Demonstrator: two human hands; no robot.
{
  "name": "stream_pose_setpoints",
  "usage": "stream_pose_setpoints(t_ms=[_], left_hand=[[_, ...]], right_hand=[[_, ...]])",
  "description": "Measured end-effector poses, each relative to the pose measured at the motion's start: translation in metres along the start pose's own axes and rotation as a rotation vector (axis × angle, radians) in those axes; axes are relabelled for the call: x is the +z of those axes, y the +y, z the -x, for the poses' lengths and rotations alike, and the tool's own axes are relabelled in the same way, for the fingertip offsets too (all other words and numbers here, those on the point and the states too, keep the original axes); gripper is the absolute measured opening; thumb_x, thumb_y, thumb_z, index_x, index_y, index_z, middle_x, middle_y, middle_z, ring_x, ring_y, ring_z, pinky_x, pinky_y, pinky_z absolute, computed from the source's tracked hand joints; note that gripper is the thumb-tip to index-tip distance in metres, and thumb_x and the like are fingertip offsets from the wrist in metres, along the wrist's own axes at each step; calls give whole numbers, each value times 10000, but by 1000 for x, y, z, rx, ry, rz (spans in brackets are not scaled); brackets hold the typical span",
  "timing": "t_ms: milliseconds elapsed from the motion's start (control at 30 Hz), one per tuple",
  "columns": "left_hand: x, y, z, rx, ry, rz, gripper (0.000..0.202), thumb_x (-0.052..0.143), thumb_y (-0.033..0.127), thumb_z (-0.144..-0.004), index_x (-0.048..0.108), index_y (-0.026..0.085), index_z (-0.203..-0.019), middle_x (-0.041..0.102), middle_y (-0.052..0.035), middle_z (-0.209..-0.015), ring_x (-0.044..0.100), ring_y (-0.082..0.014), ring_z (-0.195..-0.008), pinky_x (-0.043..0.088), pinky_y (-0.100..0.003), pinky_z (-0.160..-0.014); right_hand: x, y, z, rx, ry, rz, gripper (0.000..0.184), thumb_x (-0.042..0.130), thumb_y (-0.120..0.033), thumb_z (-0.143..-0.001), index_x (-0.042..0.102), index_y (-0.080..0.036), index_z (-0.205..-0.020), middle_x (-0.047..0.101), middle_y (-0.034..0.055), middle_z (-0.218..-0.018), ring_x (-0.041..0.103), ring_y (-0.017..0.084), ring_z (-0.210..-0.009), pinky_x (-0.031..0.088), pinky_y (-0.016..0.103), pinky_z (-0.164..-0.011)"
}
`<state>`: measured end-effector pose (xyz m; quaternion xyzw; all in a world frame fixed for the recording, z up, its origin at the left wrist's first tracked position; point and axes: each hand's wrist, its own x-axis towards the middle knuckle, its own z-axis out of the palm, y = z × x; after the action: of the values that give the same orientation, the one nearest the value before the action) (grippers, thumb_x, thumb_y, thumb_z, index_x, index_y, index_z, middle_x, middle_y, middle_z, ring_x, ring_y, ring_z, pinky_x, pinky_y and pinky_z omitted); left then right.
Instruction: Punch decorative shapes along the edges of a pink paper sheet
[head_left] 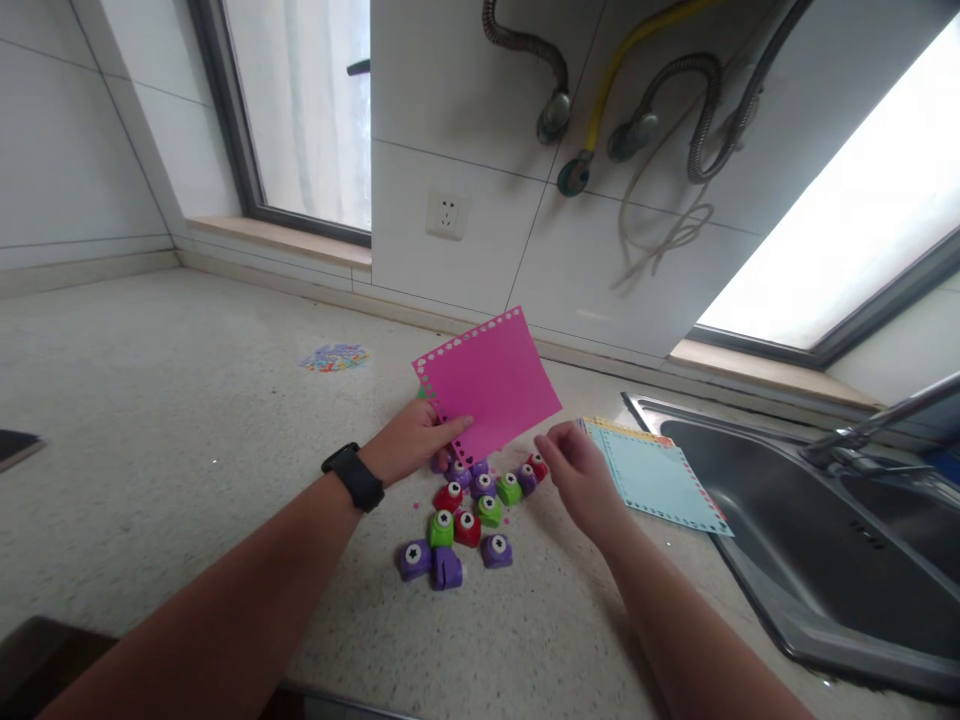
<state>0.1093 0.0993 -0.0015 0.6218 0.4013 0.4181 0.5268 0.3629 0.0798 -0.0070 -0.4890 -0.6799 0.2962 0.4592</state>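
Note:
My left hand (415, 440), with a black watch on its wrist, pinches the lower left corner of a pink paper sheet (491, 385) and holds it up above the counter. Two edges of the sheet are punched with small shapes. My right hand (576, 470) hovers just right of the sheet, fingers loosely curled and holding nothing. Below both hands lies a cluster of several small paper punches (469, 515) in purple, green and red.
A stack of punched sheets, light blue on top (652, 478), lies beside the steel sink (825, 560) at the right, with a tap (877, 425) over it. A small heap of coloured confetti (334, 357) sits at the back left. Hoses hang on the tiled wall.

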Motion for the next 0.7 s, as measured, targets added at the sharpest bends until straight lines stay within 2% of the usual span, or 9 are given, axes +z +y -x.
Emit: stream_pose_setpoints(t_ms=[100, 167, 200, 300, 400, 467, 533, 633, 700], left_hand=[[0, 0, -1, -12, 50, 61, 335, 693, 456, -873, 689, 132, -786, 662, -15, -535, 571, -117, -386, 427, -206, -405], [1, -1, -2, -21, 46, 90, 333, 703, 458, -868, 696, 129, -814, 696, -33, -575, 605, -126, -406, 434, -204, -411], [1, -1, -2, -24, 42, 102, 334, 710, 460, -864, 701, 128, -831, 714, -44, -603, 629, -134, -427, 445, -205, -420], [4, -4, -3, -36, 38, 154, 353, 733, 471, -848, 714, 119, -872, 745, -70, -678, 688, -159, -495, 492, -214, -453], [7, -6, -4, -61, 42, 231, 369, 767, 469, -824, 720, 112, -907, 743, -66, -696, 697, -158, -521, 541, -225, -493], [9, -5, -4, -60, 35, 282, 373, 804, 440, -795, 726, 114, -958, 754, -64, -745, 697, -146, -548, 574, -235, -536], [10, -3, -2, -48, 24, 325, 397, 843, 395, -759, 727, 122, -1022, 773, -76, -842, 708, -147, -613, 596, -246, -580], [10, 1, 0, -31, 25, 348, 429, 876, 327, -718, 724, 137, -1072, 778, -84, -952, 718, -162, -725, 611, -261, -632], [9, 2, 1, -27, 29, 333, 414, 881, 306, -708, 729, 138, -1054, 774, -73, -917, 711, -159, -719, 607, -260, -631]], right_hand=[[2, -10, 8, -171, -359, 402, 214, 695, -387, -917, 638, -218, -799, 634, 16, -731, 546, 161, -654, 402, 309, -616], [3, -18, 11, -232, -497, 527, 154, 711, -376, -916, 702, -223, -897, 675, 34, -823, 596, 172, -712, 433, 319, -663], [3, -21, 12, -248, -524, 563, 156, 700, -382, -928, 720, -229, -950, 683, 40, -860, 616, 178, -743, 447, 323, -684], [2, -27, 13, -285, -558, 632, 228, 632, -433, -977, 742, -250, -1058, 695, 56, -927, 657, 195, -827, 476, 333, -737], [1, -30, 13, -324, -586, 667, 312, 668, -505, -937, 738, -274, -1135, 700, 65, -991, 671, 215, -893, 493, 342, -775], [1, -31, 14, -330, -596, 685, 316, 715, -497, -901, 740, -281, -1131, 699, 62, -1003, 672, 220, -899, 497, 341, -774], [1, -32, 15, -327, -597, 688, 240, 733, -432, -896, 749, -275, -1077, 696, 57, -991, 670, 216, -890, 497, 342, -769], [2, -30, 16, -300, -563, 568, 137, 755, -327, -859, 731, -242, -964, 686, 52, -969, 661, 199, -850, 504, 334, -740], [1, -25, 15, -197, -487, 352, 146, 749, -314, -850, 685, -229, -951, 684, 44, -908, 654, 178, -768, 514, 316, -672]])
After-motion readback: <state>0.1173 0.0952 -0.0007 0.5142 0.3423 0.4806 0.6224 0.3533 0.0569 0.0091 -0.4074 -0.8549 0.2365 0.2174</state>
